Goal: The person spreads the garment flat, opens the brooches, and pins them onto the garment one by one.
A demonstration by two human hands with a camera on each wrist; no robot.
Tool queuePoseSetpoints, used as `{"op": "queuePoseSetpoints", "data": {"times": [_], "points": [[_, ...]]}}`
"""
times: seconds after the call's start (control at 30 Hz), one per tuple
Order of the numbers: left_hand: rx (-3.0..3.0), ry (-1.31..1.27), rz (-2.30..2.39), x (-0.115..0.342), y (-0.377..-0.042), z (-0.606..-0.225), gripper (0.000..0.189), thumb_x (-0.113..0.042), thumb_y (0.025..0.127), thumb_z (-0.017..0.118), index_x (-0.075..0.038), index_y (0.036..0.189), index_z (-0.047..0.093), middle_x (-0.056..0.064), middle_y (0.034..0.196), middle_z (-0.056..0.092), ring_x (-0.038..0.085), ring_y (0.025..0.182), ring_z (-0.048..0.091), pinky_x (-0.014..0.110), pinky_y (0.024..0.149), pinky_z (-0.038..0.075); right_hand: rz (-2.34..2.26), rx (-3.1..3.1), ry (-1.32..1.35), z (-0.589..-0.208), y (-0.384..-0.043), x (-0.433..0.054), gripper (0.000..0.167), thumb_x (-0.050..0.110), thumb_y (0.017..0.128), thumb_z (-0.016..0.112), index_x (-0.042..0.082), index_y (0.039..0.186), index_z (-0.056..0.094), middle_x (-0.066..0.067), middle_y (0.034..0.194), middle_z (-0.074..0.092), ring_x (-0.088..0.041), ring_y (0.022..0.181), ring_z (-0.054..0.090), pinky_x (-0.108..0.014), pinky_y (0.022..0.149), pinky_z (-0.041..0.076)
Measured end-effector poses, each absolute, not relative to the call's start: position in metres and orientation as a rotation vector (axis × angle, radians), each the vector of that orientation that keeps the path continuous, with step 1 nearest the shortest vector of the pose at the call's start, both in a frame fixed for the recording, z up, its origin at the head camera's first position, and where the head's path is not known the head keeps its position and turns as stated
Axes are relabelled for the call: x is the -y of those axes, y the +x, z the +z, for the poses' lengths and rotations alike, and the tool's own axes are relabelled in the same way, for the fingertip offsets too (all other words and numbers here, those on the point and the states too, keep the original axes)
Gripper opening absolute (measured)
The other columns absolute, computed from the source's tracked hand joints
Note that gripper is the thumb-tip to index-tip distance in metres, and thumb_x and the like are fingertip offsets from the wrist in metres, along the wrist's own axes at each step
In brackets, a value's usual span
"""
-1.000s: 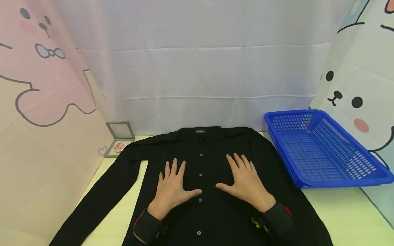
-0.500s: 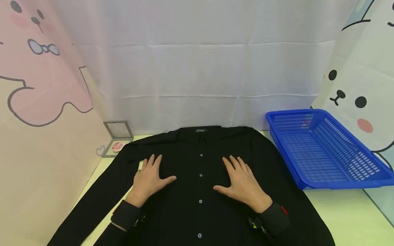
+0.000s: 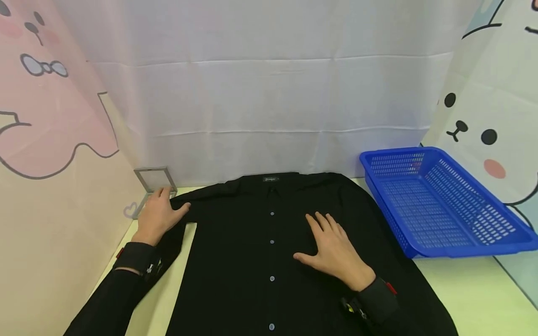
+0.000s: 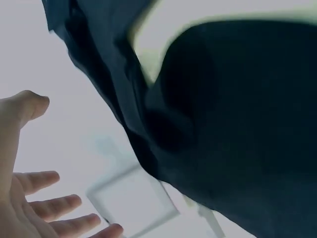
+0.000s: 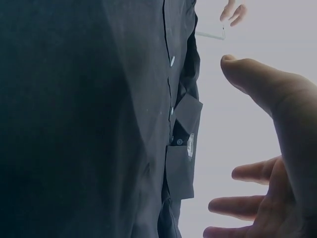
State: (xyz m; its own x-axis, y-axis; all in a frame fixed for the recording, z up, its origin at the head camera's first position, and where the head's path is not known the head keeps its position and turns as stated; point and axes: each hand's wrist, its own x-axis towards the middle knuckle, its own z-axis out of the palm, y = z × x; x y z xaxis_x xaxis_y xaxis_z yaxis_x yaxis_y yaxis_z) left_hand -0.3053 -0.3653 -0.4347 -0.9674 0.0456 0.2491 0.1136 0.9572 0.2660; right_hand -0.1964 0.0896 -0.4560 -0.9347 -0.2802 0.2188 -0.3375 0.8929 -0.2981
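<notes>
A black button-up shirt (image 3: 235, 261) lies spread face up on the pale table, collar toward the back wall and one sleeve stretching to the lower left. My left hand (image 3: 159, 217), fingers extended and thumb apart, hovers over the upper part of that sleeve, in front of a small grey-framed box (image 3: 154, 179) with its lid raised. In the left wrist view the fingers (image 4: 54, 207) are spread and hold nothing. Over the shirt's right chest my right hand (image 3: 336, 249) is held with fingers spread and nothing in it. The right wrist view shows the shirt collar (image 5: 183, 171) and buttons.
A blue perforated plastic basket (image 3: 445, 205) stands on the right, beside the shirt's shoulder. White cloth (image 3: 269, 102) hangs behind the table (image 3: 483, 284), with cartoon-printed panels (image 3: 54, 140) on both sides.
My left hand has moved left and away from me, from the shirt's front to the sleeve by the small box. The right hand has stayed nearly in place.
</notes>
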Motion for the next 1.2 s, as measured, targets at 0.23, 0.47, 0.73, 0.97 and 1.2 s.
{"op": "queuePoseSetpoints", "data": {"times": [0.23,0.47,0.73,0.97,1.2], "points": [[2.925,0.018,-0.486,0.39,-0.336,-0.436,0.078,-0.04,0.099,0.063,0.015,0.148,0.038,0.044,0.144,0.041,0.064,0.127,0.044,0.077,0.096,0.043,0.518,2.885,0.447,-0.458,-0.198,-0.093,0.103,0.065,0.079,0.08,0.005,0.155,0.044,-0.028,0.154,0.046,-0.055,0.142,0.04,-0.072,0.109,0.039],[2.997,0.138,-0.536,0.408,-0.356,-0.445,0.073,-0.036,0.103,0.054,0.018,0.147,0.034,0.049,0.141,0.038,0.066,0.124,0.043,0.076,0.096,0.043,0.523,2.892,0.402,-0.461,-0.198,-0.101,0.101,0.062,0.079,0.081,0.006,0.155,0.045,-0.028,0.154,0.046,-0.055,0.142,0.041,-0.071,0.108,0.04],[3.041,0.151,-0.503,0.42,-0.364,-0.459,0.054,-0.017,0.1,0.044,0.017,0.141,0.041,0.048,0.131,0.047,0.064,0.118,0.049,0.073,0.089,0.046,0.512,2.895,0.365,-0.464,-0.199,-0.112,0.1,0.061,0.079,0.081,0.005,0.154,0.046,-0.028,0.153,0.048,-0.055,0.141,0.042,-0.072,0.106,0.041],[3.084,0.162,-0.504,0.424,-0.363,-0.468,0.049,-0.018,0.104,0.042,0.013,0.141,0.044,0.045,0.134,0.047,0.063,0.121,0.048,0.075,0.085,0.047,0.515,2.89,0.363,-0.463,-0.199,-0.112,0.099,0.061,0.079,0.081,0.005,0.153,0.047,-0.027,0.153,0.048,-0.055,0.141,0.042,-0.071,0.106,0.042],[3.116,0.083,-0.451,0.428,-0.365,-0.475,0.026,-0.01,0.099,0.055,0.009,0.116,0.062,0.038,0.108,0.062,0.053,0.089,0.062,0.056,0.061,0.051,0.53,2.928,0.345,-0.464,-0.197,-0.113,0.1,0.062,0.08,0.08,0.006,0.155,0.045,-0.028,0.154,0.046,-0.055,0.142,0.041,-0.071,0.108,0.04]]}}
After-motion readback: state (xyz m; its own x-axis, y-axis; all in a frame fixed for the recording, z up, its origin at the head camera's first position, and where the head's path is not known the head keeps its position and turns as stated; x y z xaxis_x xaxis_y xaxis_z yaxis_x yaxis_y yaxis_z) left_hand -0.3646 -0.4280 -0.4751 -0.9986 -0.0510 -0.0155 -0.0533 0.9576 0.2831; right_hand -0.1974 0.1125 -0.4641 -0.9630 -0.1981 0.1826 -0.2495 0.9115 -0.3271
